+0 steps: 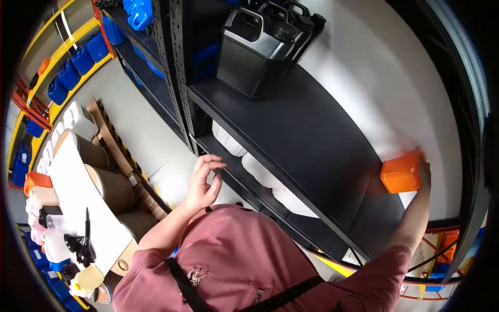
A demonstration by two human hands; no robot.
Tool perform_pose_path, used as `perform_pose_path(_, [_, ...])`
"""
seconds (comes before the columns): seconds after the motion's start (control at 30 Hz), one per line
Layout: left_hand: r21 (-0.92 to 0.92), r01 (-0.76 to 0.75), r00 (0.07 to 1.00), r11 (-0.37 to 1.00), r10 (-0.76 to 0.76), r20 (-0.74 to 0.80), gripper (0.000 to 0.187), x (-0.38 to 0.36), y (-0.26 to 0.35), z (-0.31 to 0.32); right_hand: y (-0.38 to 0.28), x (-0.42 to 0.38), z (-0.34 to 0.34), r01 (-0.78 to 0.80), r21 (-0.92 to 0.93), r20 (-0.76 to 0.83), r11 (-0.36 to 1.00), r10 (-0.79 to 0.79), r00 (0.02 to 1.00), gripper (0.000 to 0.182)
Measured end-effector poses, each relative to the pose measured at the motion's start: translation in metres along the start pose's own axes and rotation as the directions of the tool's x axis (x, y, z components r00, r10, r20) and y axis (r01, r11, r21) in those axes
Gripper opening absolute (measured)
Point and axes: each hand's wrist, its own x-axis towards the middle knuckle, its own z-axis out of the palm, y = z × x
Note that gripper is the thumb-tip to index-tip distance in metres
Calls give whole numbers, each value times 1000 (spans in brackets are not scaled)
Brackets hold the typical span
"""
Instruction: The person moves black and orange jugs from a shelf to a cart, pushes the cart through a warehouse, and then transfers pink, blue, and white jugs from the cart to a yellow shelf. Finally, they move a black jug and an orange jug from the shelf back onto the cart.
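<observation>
An orange plastic canister (399,173) is at the right end of the black shelf (312,125), close to the white wall. My right hand (424,169) is closed on its far side, with the fingers mostly hidden behind it. The canister's smooth bottom or side faces me; no cap or handle shows. My left hand (204,182) is raised in front of the shelf's front edge. Its fingers are loosely bent and apart from the thumb, with nothing in them. Several black jerrycans (252,62) with grey tops and handles stand at the other end of the shelf.
Under the shelf, white containers (260,169) line a lower level. A dark perforated upright (179,73) divides the racking. To the left, a white tabletop (86,182) on brown drums bears assorted containers, near a wooden pallet (117,140). Blue canisters (80,60) fill yellow-beamed racks beyond.
</observation>
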Motion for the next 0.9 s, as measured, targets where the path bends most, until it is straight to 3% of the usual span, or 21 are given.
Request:
perform_pose_path(0.07, [20,8,1000,1000,-8,-13,32,-5,0,-4,-36,-6,-18,-209,-35,239,977,211,948,92])
perform_pose_path(0.2, [36,26,999,999,-24,-41,31,-13,2,-9,-50,-29,-20,-221,-92,170,971,234,957,82])
perform_pose_path(0.27, [41,16,999,999,-14,-47,31,-12,3,-10,-60,-46,-25,-127,97,117,987,116,986,61])
perform_pose_path(0.37, [35,6,998,999,-4,-56,30,-10,3,-11,-84,-67,-37,-118,10,144,993,115,983,48])
perform_pose_path(0.5, [27,1,999,1000,0,-47,31,-6,2,-10,-96,-66,-40,-22,-11,138,1000,23,990,50])
perform_pose_path(0.6, [14,-18,999,1000,19,-36,31,-3,2,-7,-103,-55,-30,149,-157,65,976,-140,988,60])
perform_pose_path(0.63, [6,-21,999,1000,21,-31,31,-3,2,-6,-103,-58,-31,143,-160,65,977,-134,989,60])
perform_pose_path(0.7, [-2,-26,999,1000,26,-30,31,-2,3,-6,-149,-102,-44,-111,-143,131,983,130,983,64])
perform_pose_path(0.8, [-4,-22,998,1000,22,-52,31,-3,1,-9,-120,-104,-33,-66,-93,226,993,85,970,71])
perform_pose_path(0.9, [14,-1,997,1000,2,-83,30,-7,1,-14,-95,-81,-23,-2,103,232,995,-22,972,65])
